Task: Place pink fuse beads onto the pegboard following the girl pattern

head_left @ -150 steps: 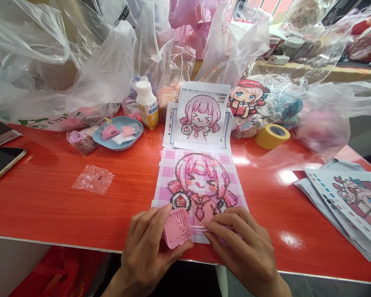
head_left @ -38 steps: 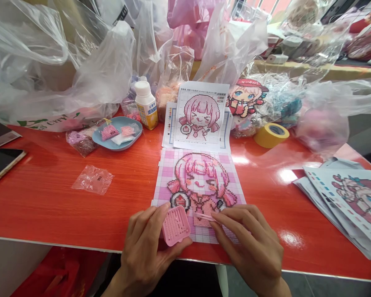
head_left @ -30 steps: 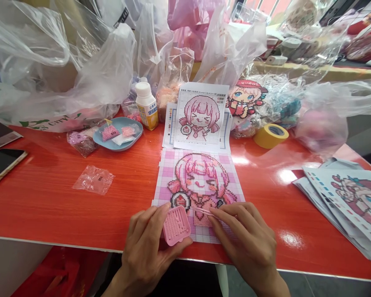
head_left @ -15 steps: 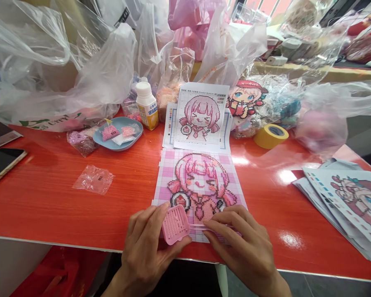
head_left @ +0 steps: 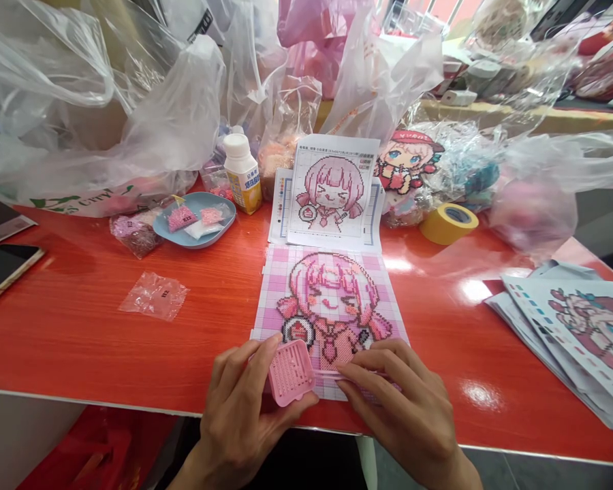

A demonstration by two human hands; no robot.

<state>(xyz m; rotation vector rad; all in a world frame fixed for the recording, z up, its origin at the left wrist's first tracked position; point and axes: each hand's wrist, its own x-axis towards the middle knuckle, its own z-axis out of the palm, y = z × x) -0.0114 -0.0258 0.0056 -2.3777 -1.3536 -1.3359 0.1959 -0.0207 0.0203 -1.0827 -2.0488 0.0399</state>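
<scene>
The fingers of the left hand (head_left: 240, 401) pinch a small pink tray (head_left: 286, 403), tipped to face the camera, with rows of small beads in its grooves. The fingers of the right hand (head_left: 406, 401) close around pale pink tweezers (head_left: 329, 374), whose tips reach the tray's right rim; whether they touch it I cannot tell. The tray is just over the near left part of a pink-and-white checked board (head_left: 270, 309), which lies on the red counter (head_left: 209, 367) and carries a bead picture (head_left: 332, 289) of a pink-haired character.

Farther out, a stack of papers (head_left: 567, 354) lies at the right, a clear packet (head_left: 154, 297) marked H2 and a phone (head_left: 7, 272) at the left. Behind the board is a printed chart (head_left: 332, 194) of the same character. A blue plate (head_left: 223, 221) with small packets and a white-capped bottle (head_left: 244, 180) stand left of it, a yellow tape roll (head_left: 439, 228) right of it. Plastic bags (head_left: 174, 102) fill the back.
</scene>
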